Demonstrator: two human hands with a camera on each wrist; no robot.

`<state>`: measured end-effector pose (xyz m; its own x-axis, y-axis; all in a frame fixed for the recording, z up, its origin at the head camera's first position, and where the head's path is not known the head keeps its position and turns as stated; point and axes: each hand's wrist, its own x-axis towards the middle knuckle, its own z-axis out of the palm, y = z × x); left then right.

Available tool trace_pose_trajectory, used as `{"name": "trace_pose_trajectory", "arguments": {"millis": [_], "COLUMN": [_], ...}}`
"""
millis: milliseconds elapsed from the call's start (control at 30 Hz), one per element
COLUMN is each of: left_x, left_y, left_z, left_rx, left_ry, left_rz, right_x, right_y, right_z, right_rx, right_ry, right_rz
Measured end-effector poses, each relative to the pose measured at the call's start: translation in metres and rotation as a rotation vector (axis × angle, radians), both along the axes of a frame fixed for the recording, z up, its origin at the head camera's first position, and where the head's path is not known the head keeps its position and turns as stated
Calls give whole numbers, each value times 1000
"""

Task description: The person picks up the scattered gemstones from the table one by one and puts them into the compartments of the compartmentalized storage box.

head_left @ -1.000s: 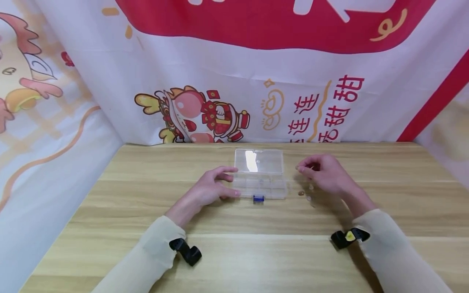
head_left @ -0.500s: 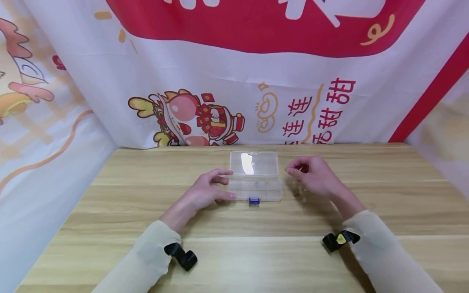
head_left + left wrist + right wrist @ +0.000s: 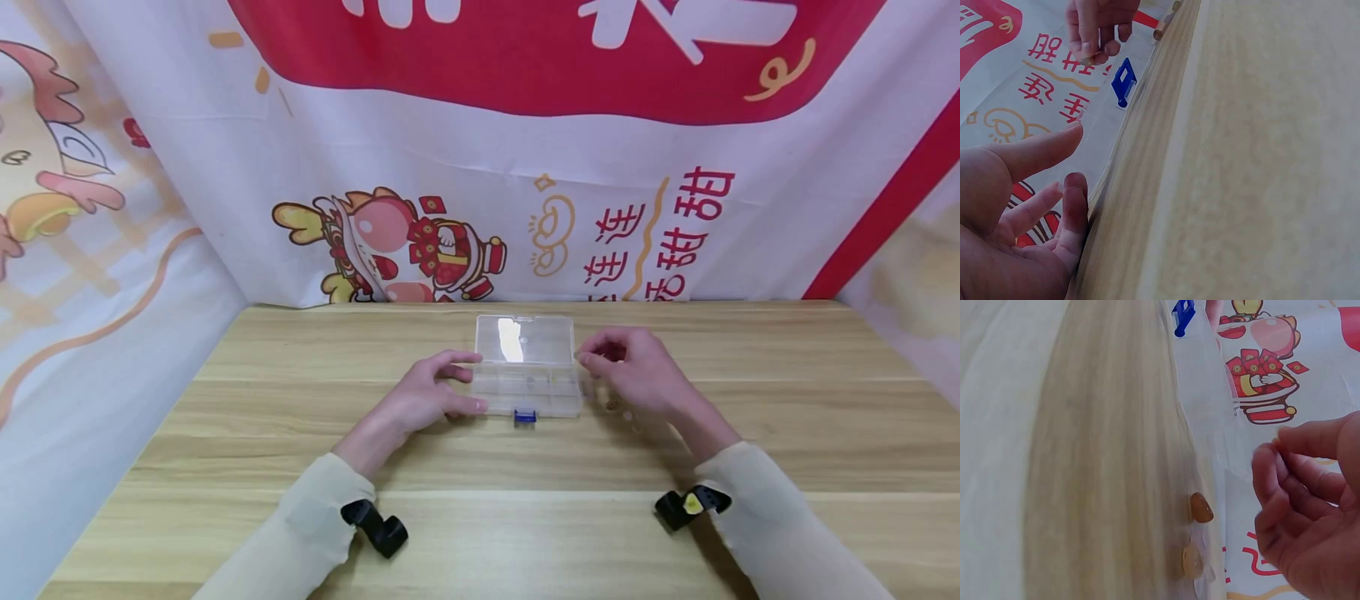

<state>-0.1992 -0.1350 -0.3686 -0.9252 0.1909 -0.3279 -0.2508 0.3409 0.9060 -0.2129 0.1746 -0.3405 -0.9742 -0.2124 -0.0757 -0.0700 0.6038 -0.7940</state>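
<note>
A clear plastic compartment box [image 3: 528, 390] lies on the wooden table [image 3: 480, 517] with its lid [image 3: 525, 337] folded back and a blue latch [image 3: 525, 415] at the front. My left hand [image 3: 431, 392] rests at the box's left end, index finger and thumb straight against its side. My right hand [image 3: 630, 371] hovers at the box's right edge, and its fingertips [image 3: 1088, 59] pinch a small bead. Two amber beads [image 3: 1201, 507] lie on the table beside the box, under the right hand. In the right wrist view the right hand [image 3: 1304, 500] has curled fingers.
A printed banner [image 3: 480, 167] closes off the back and both sides of the table. A black wrist strap sits on each sleeve [image 3: 375, 525]. The wooden surface extends in front of the hands and to the right of the box.
My right hand has moved left, from over the loose beads to the box's right edge, still pinching. The left hand has stayed at the box's left end.
</note>
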Motion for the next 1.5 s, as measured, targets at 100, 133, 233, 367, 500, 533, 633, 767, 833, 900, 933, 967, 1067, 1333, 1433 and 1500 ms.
{"name": "trace_pose_trajectory", "arguments": {"millis": [100,133,233,367,500,533,633,767,833,900,933,967,1067,1333,1433,1500], "left_x": [0,-1,-1,0,0,0,0,0,0,0,0,0,1,0,-1,-1], "left_y": [0,0,0,0,0,0,0,0,0,-1,-1,-1,-1,0,0,0], "left_z": [0,0,0,-1,-1,-1,-2,-2,-1,-1,-1,-1,-1,-2,-2,-1], "left_rx": [-1,0,0,-3,-6,-8,-10,-8,-6,-5,-5,-6,-9,-16,-20,-19], "left_ry": [-2,-2,-2,0,-2,-1,0,0,2,3,4,4,5,3,3,4], "left_rz": [1,2,8,11,9,9,5,4,4,4,5,5,5,0,4,5], "right_x": [0,-1,-2,-3,-2,-2,-3,-4,-5,-5,-5,-5,-6,-4,-2,-1], "right_y": [-2,-3,-5,-8,-11,-12,-13,-13,-13,-12,-12,-12,-11,-4,2,6], "right_z": [0,0,0,0,-2,-2,-3,-4,-4,-3,-3,-3,-2,1,2,2], "right_rx": [-35,-49,-94,-139,-164,-167,-172,-160,-148,-140,-139,-137,-139,-111,-68,-26], "right_ry": [-12,-9,7,16,13,16,25,29,30,30,31,32,30,41,61,70], "right_rz": [-16,-16,-2,7,-5,-6,-9,-3,-3,-7,-9,-11,-11,16,34,40]}}
